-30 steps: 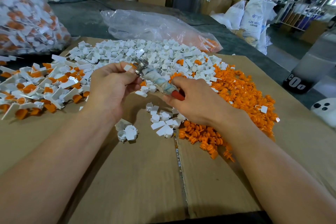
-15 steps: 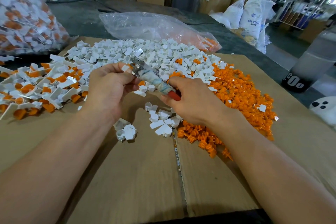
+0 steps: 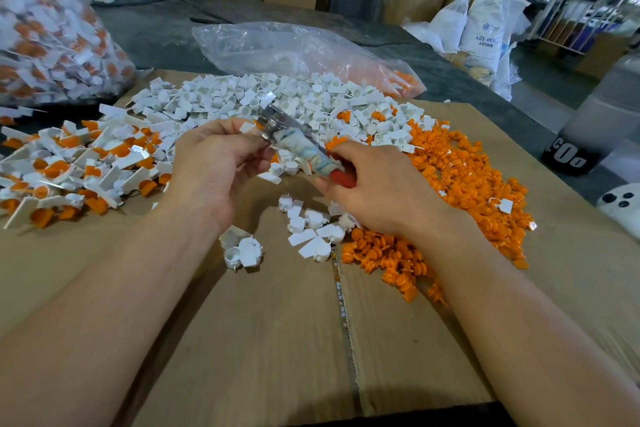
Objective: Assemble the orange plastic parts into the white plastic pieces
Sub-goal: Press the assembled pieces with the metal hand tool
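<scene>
Your left hand pinches a white piece against the tool, which your right hand grips, likely for leverage

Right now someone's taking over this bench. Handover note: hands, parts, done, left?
Hands: left hand pinches a white piece at the tool's metal end; right hand grips the tool by its red handle.
Parts: loose white pieces heaped ahead, orange parts heaped on the right, all on the cardboard.
Done: assembled pieces piled on the left.
Left: both loose heaps are large. Whether the held piece has its orange part yet is hidden.
</scene>
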